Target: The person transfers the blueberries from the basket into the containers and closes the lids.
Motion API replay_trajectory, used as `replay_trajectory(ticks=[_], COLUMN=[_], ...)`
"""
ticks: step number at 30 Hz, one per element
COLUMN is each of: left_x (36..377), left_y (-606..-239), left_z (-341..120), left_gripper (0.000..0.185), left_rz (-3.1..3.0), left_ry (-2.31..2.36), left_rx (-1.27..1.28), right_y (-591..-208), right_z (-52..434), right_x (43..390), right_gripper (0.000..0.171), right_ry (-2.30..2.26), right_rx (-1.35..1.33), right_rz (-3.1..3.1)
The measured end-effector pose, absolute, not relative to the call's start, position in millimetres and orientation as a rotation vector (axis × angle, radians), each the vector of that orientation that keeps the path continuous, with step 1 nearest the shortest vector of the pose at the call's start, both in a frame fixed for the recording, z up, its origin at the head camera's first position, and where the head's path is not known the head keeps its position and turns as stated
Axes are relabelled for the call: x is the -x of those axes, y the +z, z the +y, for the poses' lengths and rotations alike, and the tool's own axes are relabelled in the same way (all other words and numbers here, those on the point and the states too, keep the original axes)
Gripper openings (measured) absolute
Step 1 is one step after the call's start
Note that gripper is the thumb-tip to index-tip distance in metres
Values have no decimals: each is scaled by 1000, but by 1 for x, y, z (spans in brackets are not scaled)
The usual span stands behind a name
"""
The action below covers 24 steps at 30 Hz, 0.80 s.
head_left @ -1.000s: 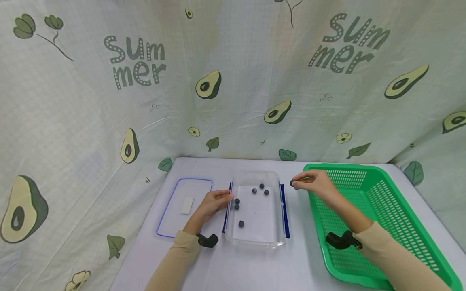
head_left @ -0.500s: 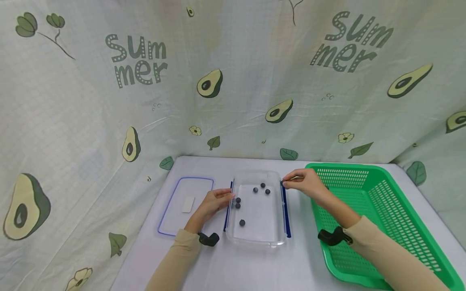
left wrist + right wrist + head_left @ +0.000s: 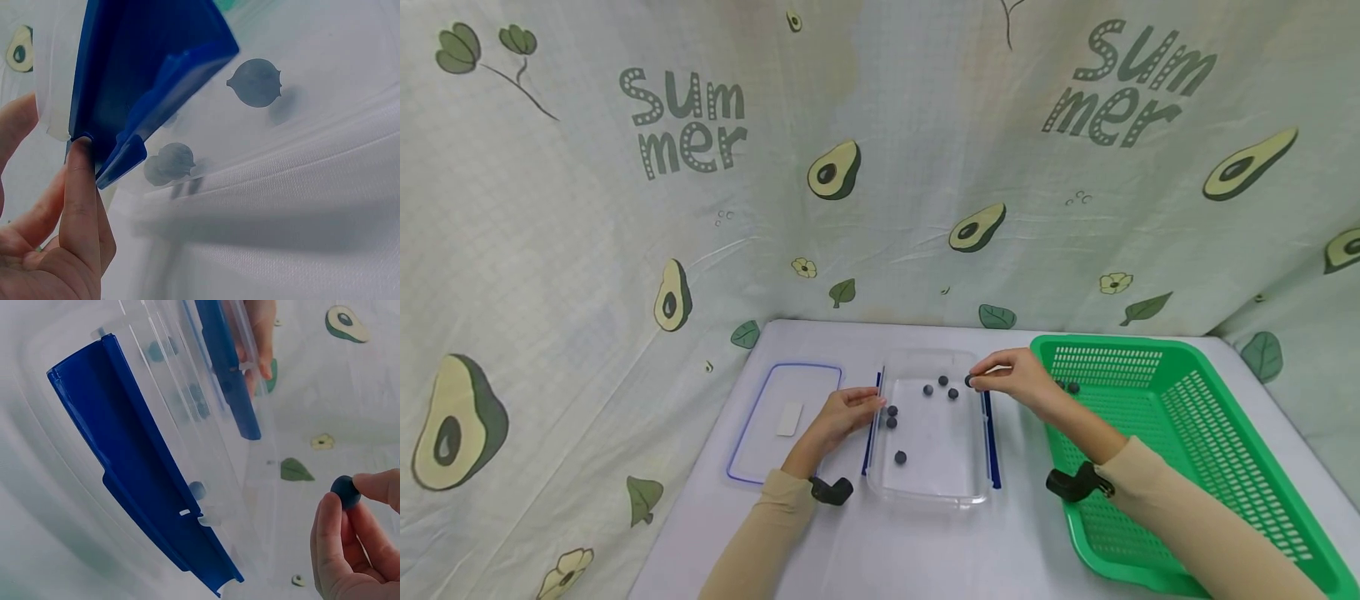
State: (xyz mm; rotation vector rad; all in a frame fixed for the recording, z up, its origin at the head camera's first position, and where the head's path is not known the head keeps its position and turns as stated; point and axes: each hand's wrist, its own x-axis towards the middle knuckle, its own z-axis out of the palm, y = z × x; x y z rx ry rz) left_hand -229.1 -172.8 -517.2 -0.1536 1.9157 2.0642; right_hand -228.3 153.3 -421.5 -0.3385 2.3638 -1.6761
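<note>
A clear plastic container with blue side latches stands mid-table, several blueberries loose on its floor. My left hand holds the container's left side at the rim. In the left wrist view, a finger presses the underside of the blue latch. Above the container's far right edge, my right hand pinches one blueberry between thumb and fingertips. A green basket stands to the right, beneath the right forearm. A couple of dark blueberries show in it near its left wall; the forearm hides part of the inside.
Left of the container a clear lid with a blue seal lies flat, bearing a white rectangular label. A patterned cloth hangs behind the white table.
My right hand has moved left with its blueberry, from beside the basket to over the container's right edge. Blueberries in the basket have come into sight. The left hand stays put.
</note>
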Motion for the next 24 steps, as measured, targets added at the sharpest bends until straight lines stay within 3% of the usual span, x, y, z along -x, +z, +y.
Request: replay_trajectory(ticks=[24], left_x=[230], left_y=[-517], left_z=[-172], left_gripper=[49], left_rz=[1897], left_ry=[2076], left_rx=[156], right_y=[-439], right_z=[140], right_x=[228], right_gripper=[24], right_ry=[-1619], right_rx=[397], right_rz=[2294])
